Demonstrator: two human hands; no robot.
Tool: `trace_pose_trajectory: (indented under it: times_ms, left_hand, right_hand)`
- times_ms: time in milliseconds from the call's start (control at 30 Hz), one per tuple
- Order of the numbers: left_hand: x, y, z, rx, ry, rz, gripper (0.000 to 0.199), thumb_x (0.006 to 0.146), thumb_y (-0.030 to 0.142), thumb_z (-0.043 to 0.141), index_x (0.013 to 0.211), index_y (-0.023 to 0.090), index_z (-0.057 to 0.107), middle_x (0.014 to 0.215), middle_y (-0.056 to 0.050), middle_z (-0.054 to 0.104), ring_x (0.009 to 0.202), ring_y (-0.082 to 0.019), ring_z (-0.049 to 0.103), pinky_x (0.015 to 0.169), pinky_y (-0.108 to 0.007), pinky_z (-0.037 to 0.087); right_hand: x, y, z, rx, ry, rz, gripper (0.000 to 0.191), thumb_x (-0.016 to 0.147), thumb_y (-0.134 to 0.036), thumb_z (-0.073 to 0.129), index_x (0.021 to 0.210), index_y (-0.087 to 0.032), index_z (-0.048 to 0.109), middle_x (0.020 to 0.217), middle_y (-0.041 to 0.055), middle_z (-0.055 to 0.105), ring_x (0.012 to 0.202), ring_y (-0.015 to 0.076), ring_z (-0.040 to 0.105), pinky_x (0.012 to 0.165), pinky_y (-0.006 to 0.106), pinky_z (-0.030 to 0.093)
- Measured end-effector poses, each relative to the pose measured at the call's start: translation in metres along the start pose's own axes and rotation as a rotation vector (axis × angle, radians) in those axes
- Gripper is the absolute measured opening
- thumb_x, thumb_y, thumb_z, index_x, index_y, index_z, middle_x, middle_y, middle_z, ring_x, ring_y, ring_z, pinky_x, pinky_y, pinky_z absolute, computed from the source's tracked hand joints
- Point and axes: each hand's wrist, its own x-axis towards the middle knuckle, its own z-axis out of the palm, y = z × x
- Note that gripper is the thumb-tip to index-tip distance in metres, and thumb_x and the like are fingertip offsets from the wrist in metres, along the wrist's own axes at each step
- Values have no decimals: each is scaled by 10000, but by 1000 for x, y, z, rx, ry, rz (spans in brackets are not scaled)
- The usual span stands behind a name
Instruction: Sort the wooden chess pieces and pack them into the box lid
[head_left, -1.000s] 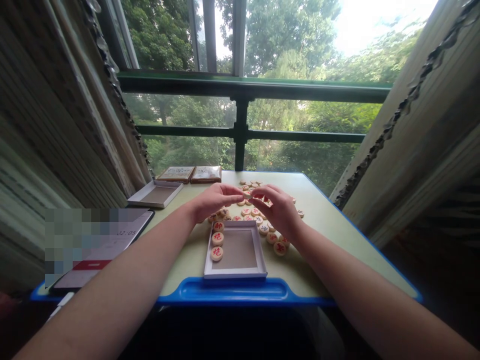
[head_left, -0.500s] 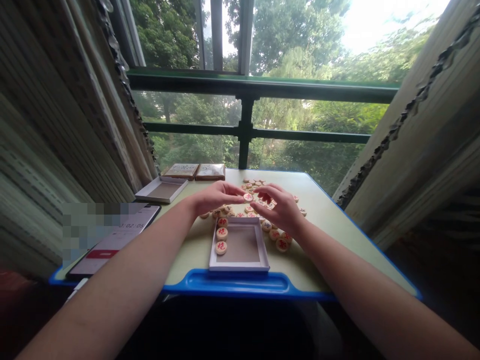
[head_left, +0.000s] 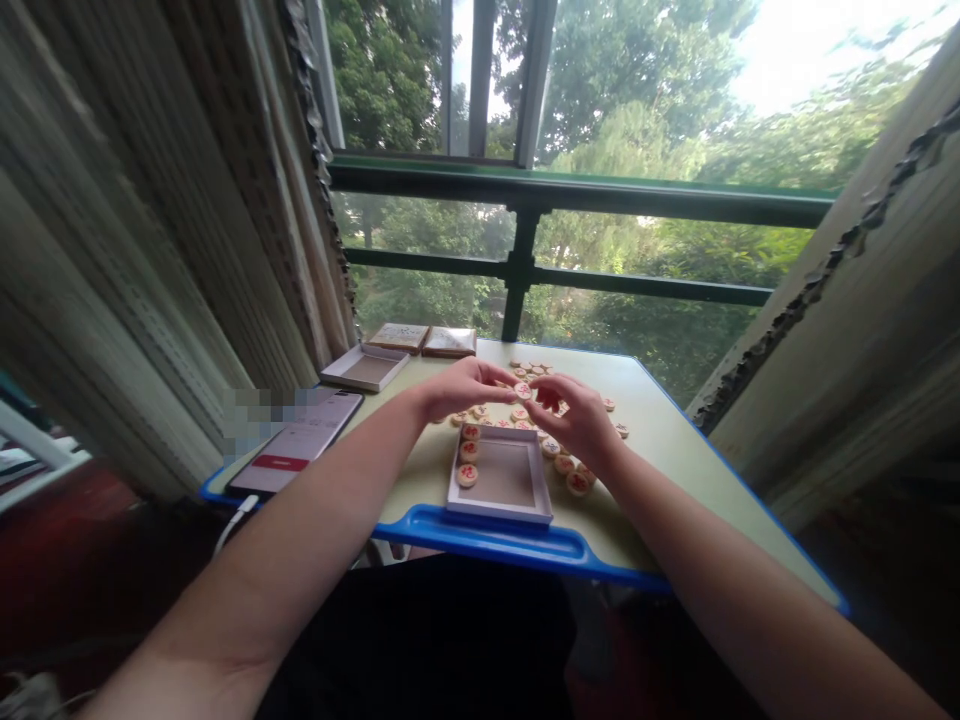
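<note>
Three red-marked discs lie in a line down the left side of the shallow box, which sits on the near part of the surface, just beyond its blue trough. Above the far side of that box is one more disc, the lifted piece, its red character facing me. My left hand pinches it from the left between thumb and forefinger. My right hand is on the other side, fingers curved and close to the piece's right edge; whether they grip it too, I cannot tell. Beneath and around my hands lie loose discs, some marked in red, some dark, partly hidden by my fingers, with a cluster of them on the far side. At the far left, a second open box sits near two flat cases. Nearer, beside my left forearm, lies a phone, a white cable running from its near end.
</note>
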Motion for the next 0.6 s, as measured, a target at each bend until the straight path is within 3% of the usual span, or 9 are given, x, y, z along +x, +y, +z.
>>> trace_pose_trajectory:
  times_ms: [200, 433, 600]
  left_hand:
    - [-4, 9, 14, 121, 81, 75, 434, 671, 374, 680, 1006, 99, 675, 939, -118, 682, 830, -183, 605, 765, -307, 456]
    - [-5, 15, 14, 275, 71, 187, 378, 728, 366, 625, 985, 94, 678, 976, -118, 674, 876, -193, 602, 773, -287, 458]
    - [-8, 17, 12, 344, 37, 191, 364, 740, 390, 607, 977, 125, 683, 995, -101, 671, 892, -188, 603, 769, -266, 453]
  right_hand:
    - [-1, -5, -4, 36, 96, 4, 149, 746, -259, 580, 870, -179, 598, 674, 13, 570, 582, 123, 519, 565, 265, 463]
    - [5, -4, -10, 5, 47, -34, 136, 730, -253, 584, 841, -175, 603, 660, 11, 560, 568, 118, 493, 547, 255, 449]
    - [5, -5, -12, 102, -12, 15, 155, 743, -278, 587, 850, -167, 594, 679, 19, 586, 574, 120, 518, 530, 250, 447]
